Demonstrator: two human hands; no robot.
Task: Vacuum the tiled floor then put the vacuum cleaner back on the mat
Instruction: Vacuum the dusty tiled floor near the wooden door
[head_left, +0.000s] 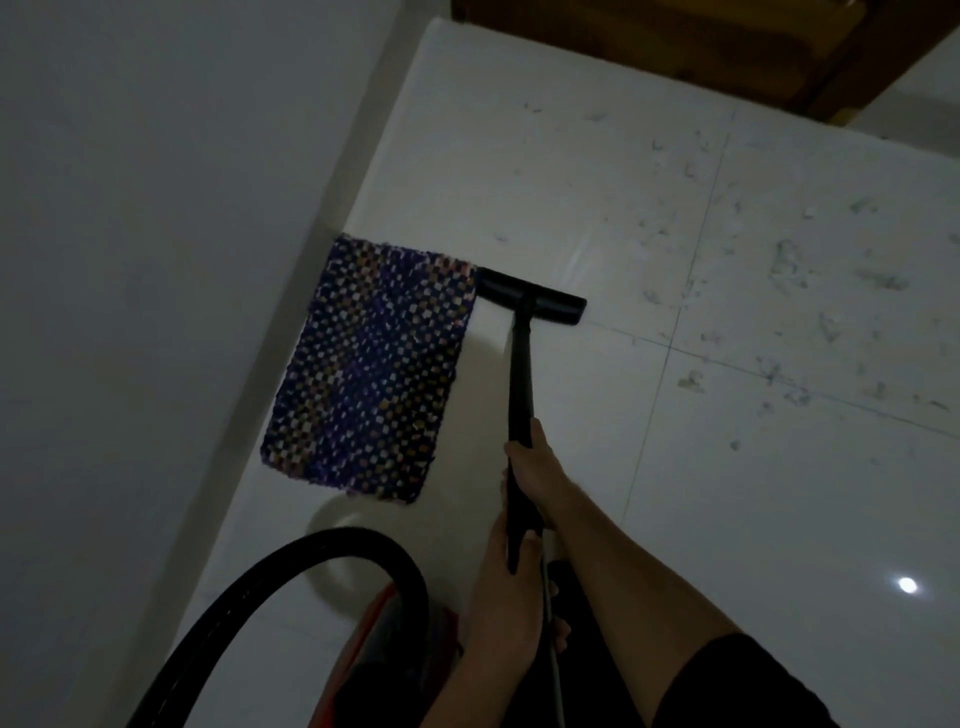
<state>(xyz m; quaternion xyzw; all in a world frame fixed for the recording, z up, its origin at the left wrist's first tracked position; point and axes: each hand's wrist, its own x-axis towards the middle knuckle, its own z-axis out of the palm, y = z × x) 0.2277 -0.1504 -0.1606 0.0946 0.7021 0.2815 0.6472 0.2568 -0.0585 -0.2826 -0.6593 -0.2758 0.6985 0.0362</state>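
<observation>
The right hand (530, 465) and, behind it, the left hand (506, 558) both grip the long black vacuum wand (521, 379). Its flat black floor head (532, 296) rests on the white tiled floor (597, 171) beside the purple checked woven mat's (369, 364) far corner. Slow, overlapping strokes toward the grey scraps (787, 260) look best.

A grey wall (130, 208) meets glossy white tiled floor (779, 493); brown woodwork (675, 41) stands beyond.

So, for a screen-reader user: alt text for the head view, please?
Both hands grip a black vacuum wand, right hand ahead of left hand, its floor head on white tiles at the corner of a purple woven mat. Dusty debris speckles the tiles to the right; a black hose loops at lower left.
</observation>
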